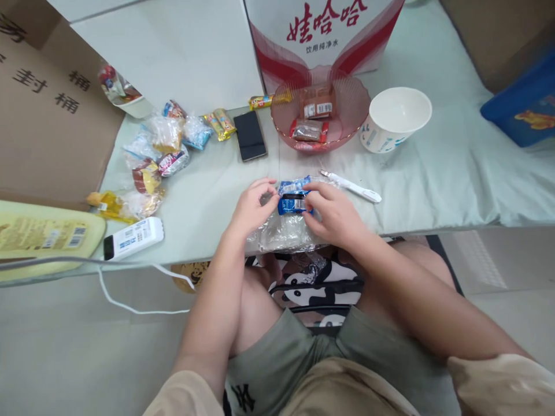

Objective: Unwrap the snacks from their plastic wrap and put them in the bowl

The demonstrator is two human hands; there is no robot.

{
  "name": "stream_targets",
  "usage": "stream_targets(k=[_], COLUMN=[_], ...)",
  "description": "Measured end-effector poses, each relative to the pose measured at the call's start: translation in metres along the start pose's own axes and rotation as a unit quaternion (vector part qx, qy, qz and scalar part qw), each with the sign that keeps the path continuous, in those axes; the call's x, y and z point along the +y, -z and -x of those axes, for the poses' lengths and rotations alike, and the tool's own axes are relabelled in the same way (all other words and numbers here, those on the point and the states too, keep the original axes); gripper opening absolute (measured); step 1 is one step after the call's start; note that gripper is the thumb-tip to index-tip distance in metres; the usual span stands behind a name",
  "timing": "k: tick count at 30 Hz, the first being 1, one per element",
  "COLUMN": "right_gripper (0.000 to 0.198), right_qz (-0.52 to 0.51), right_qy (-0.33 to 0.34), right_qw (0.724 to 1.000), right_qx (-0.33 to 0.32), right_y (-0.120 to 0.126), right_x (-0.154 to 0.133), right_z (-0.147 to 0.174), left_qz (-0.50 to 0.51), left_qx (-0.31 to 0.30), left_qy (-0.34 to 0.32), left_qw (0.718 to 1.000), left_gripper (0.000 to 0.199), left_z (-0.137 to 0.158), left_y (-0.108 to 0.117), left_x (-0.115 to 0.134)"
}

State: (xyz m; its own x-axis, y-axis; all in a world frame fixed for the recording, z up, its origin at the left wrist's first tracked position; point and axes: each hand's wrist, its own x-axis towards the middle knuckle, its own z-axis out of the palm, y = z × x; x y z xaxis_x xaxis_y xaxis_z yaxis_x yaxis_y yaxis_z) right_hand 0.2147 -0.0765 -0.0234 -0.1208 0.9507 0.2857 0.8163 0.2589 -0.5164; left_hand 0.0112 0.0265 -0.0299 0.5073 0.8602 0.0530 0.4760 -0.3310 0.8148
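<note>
A small blue snack packet [292, 203] with a barcode lies between my two hands near the table's front edge. At its left end, my left hand [256, 207] has thumb and forefinger curled together on the edge. My right hand [333, 212] pinches the right end, its fingers covering part of the wrapper. Just behind is another blue wrapper [295, 185], partly hidden by the first. Crinkled clear plastic [281, 232] is spread beneath both hands. To the right of it rests a white-handled tool [353, 186], like a small knife or peeler.
A pink glass bowl [277, 124] holds packaged snacks, with a white paper tub [401, 112] to its right. Behind stands a printed carton [321, 34]. A phone [250, 136], several wrapped snacks [173, 162], a white device [134, 238] and a yellow bottle [47, 240] lie left.
</note>
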Motion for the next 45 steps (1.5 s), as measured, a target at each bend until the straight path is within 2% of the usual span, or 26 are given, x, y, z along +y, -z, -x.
stream_targets(k=[1,3,5,7,10,14,19,23,25,27,29,31,33,36,40,42,45], right_gripper=[0.019,0.037,0.058,0.069,0.07,0.063,0.038,0.03,0.03,0.04,0.047,0.053,0.059,0.066,0.062,0.049,0.034], right_qz=[-0.003,-0.001,0.002,0.002,0.018,0.058,0.09,0.094,0.06,-0.019,-0.125,-0.227,-0.282,-0.27,-0.243,-0.219,-0.148], right_qy=[0.023,0.025,0.003,-0.009,-0.011,-0.004,0.039,0.041,-0.006,-0.089,-0.172,-0.219,-0.23,-0.236,-0.227,-0.204,-0.148], right_qw=[1.0,0.999,0.999,0.998,0.999,0.997,0.994,0.993,0.997,0.996,0.977,0.946,0.925,0.921,0.917,0.932,0.974], right_qx=[-0.008,-0.026,-0.046,-0.06,-0.048,-0.045,-0.046,-0.059,-0.048,-0.013,0.03,0.071,0.11,0.15,0.22,0.202,0.084], right_y=[-0.004,-0.011,-0.016,-0.017,-0.015,-0.013,-0.011,-0.001,0.006,0.013,0.018,0.023,0.027,0.029,0.026,0.025,0.02], right_x=[0.001,0.002,0.003,0.004,0.003,0.002,-0.001,-0.006,-0.007,-0.003,0.006,0.02,0.034,0.044,0.035,0.029,0.029], right_z=[-0.001,-0.002,-0.003,-0.003,-0.004,-0.004,-0.001,0.003,0.002,-0.005,-0.018,-0.036,-0.051,-0.055,-0.033,-0.022,-0.014], left_qz=[0.054,0.17,0.267,0.338,0.401,0.431,0.413,0.376,0.354,0.343,0.342,0.346,0.35,0.353,0.347,0.33,0.277], left_qx=[-0.001,0.002,0.004,0.001,0.004,0.06,0.147,0.198,0.207,0.208,0.209,0.207,0.201,0.188,0.154,0.122,0.056], left_qy=[0.009,0.043,0.094,0.138,0.165,0.174,0.185,0.213,0.221,0.221,0.218,0.219,0.221,0.223,0.231,0.22,0.174], left_qw=[0.998,0.984,0.959,0.931,0.901,0.884,0.879,0.88,0.885,0.889,0.89,0.889,0.888,0.889,0.896,0.91,0.943], left_gripper=[0.016,0.019,0.02,0.021,0.025,0.026,0.022,0.015,0.012,0.01,0.01,0.01,0.01,0.011,0.018,0.025,0.045], left_z=[-0.001,-0.003,-0.003,-0.001,-0.001,-0.003,-0.007,-0.01,-0.011,-0.012,-0.012,-0.013,-0.013,-0.014,-0.012,-0.009,-0.003], left_y=[-0.004,-0.008,-0.009,-0.008,-0.005,-0.004,-0.005,-0.003,-0.002,0.0,0.001,0.002,0.002,0.002,0.007,0.01,0.012], left_x=[0.003,0.01,0.017,0.022,0.025,0.026,0.024,0.017,0.014,0.012,0.012,0.013,0.015,0.015,0.011,0.008,0.004])
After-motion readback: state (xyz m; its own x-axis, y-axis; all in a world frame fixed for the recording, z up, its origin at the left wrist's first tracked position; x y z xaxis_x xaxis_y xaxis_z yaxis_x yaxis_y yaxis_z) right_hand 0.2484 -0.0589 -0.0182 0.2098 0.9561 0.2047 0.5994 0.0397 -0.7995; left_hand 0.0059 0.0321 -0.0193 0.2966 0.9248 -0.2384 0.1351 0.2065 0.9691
